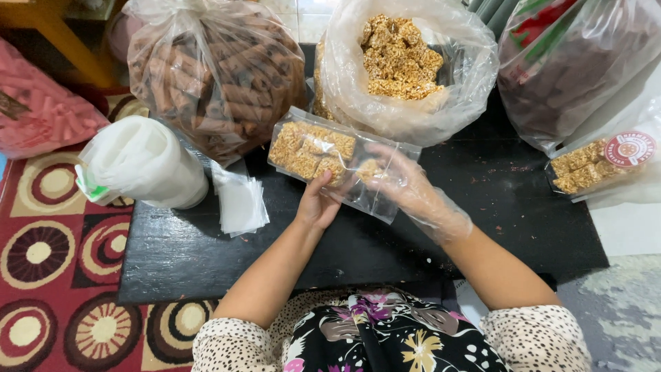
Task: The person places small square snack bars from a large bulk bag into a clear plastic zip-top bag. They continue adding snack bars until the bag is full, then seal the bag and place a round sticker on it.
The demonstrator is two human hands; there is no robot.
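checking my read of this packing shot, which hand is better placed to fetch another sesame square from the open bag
Right, probably. The right hand wears a clear glove, is reaching into the small clear pouch and lies just below the open bag of sesame squares. The bare left hand grips the pouch from below, steadying it.

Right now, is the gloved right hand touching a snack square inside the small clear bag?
Touching. The head view shows the right hand, in its plastic glove, reaching into the small clear bag, fingertips closed on a snack square.

A low black table [206,262] stands on a red circle-patterned rug [48,255].
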